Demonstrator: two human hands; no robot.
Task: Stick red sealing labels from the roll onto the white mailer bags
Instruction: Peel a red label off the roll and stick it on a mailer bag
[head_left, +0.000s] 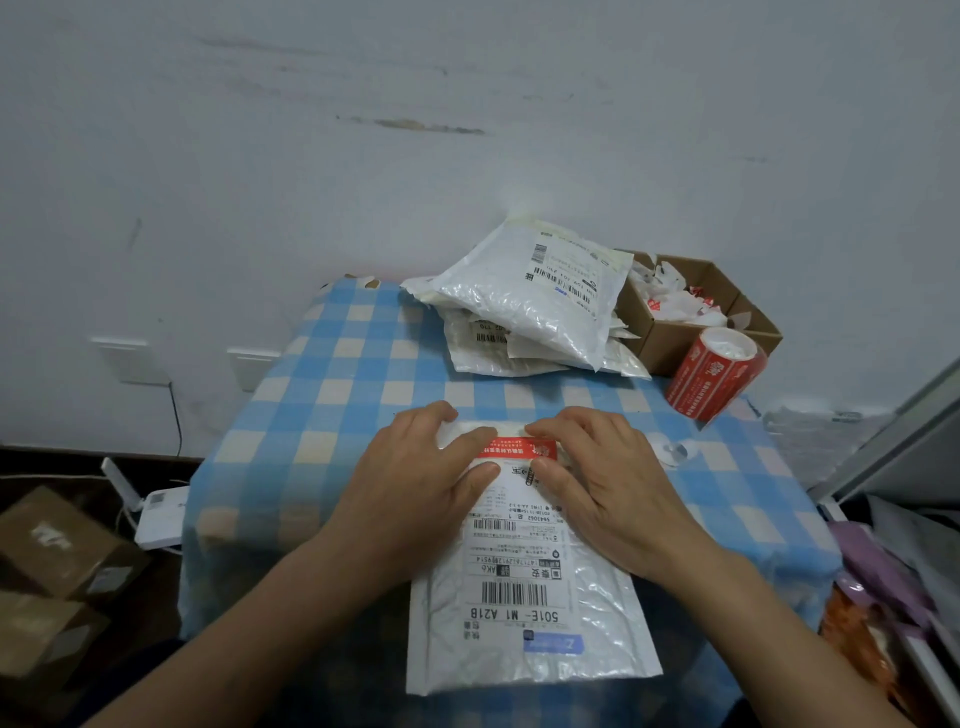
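Note:
A white mailer bag (535, 623) with a printed shipping slip lies flat on the near half of the checked table and hangs over its front edge. A red sealing label (514, 448) lies across the bag's far end. My left hand (415, 483) presses on the label's left end with spread fingers. My right hand (608, 478) presses on its right end the same way. The red label roll (714, 376) stands tilted at the right of the table, apart from both hands.
A pile of white mailer bags (530, 301) sits at the table's back. Beside it, an open cardboard box (675, 332) holds crumpled backing scraps. Brown boxes (57, 561) stand on the floor at left; bags and a shelf edge (883, 566) crowd the right.

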